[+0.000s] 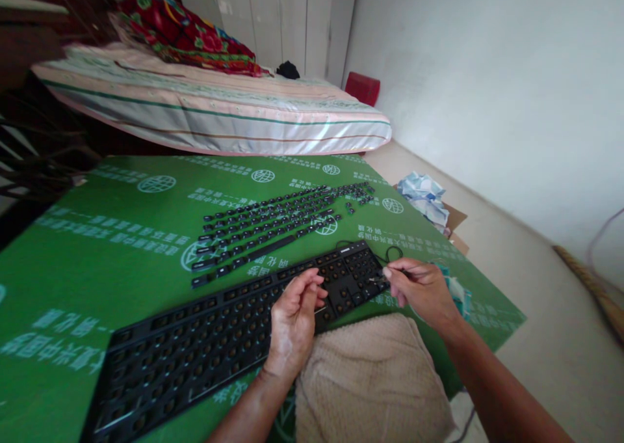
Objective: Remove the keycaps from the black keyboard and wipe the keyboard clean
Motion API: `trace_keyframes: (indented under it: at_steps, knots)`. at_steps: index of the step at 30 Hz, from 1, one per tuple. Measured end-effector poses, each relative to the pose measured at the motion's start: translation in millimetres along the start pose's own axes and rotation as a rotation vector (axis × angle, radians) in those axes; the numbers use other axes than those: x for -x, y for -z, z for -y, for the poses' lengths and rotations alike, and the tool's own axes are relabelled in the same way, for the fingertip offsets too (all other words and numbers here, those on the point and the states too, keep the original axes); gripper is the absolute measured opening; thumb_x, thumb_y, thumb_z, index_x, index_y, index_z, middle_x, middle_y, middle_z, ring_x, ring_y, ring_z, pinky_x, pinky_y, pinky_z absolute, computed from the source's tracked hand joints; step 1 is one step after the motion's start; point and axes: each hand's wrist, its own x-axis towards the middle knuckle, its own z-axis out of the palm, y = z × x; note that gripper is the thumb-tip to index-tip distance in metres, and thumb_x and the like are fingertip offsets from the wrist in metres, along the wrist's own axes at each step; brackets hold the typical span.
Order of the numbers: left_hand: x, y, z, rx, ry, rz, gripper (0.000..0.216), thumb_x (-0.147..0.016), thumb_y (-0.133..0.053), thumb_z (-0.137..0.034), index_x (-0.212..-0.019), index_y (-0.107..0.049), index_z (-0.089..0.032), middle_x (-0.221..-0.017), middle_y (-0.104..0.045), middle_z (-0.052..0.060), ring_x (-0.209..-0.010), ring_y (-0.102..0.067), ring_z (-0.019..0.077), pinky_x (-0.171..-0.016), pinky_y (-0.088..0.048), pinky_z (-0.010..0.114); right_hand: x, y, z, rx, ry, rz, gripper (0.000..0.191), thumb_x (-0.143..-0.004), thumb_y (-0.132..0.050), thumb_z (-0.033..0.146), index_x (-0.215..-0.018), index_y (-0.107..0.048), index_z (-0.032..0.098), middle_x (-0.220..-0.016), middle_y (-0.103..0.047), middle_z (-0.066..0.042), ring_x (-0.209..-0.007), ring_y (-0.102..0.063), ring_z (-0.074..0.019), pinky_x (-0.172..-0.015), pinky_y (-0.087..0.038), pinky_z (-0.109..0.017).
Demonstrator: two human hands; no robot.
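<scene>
A black keyboard (195, 339) stripped of its keycaps lies slantwise across the near side of the green table, its sockets exposed. My left hand (295, 316) is above its right half, fingers curled in towards the thumb; anything between them is too small or hidden to see. My right hand (422, 290) is over the number pad end, thumb and forefinger pinching a small thin metal tool (376, 279) whose kind I cannot make out. Beyond the keyboard, the black keycaps (263, 225) lie in rows. A folded beige towel (370, 378) lies at the near edge, below my hands.
The green table (121, 235) carries white print. A black cable (394, 253) loops behind the keyboard. Right of my right hand is a teal and white packet (457, 290). Crumpled plastic and cardboard (424, 192) lie past the right edge. A bed (219, 114) stands behind.
</scene>
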Motion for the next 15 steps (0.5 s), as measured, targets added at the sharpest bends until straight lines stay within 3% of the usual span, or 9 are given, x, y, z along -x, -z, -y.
trace_keyframes:
  at_steps: [15]
  knots:
    - [-0.8,0.8,2.7,0.046,-0.011,-0.019,0.024,-0.08,-0.057,-0.028,-0.1,-0.065,-0.016,-0.093,-0.067,0.005,-0.071,-0.064,0.0145,-0.063,-0.055,0.027,6.8,3.1,-10.0,-0.041,-0.002,0.021,0.023,-0.075,-0.06,0.037,-0.065,-0.06,0.017,-0.047,-0.054,0.003,-0.035,-0.047,-0.0075,-0.035,-0.037,-0.018]
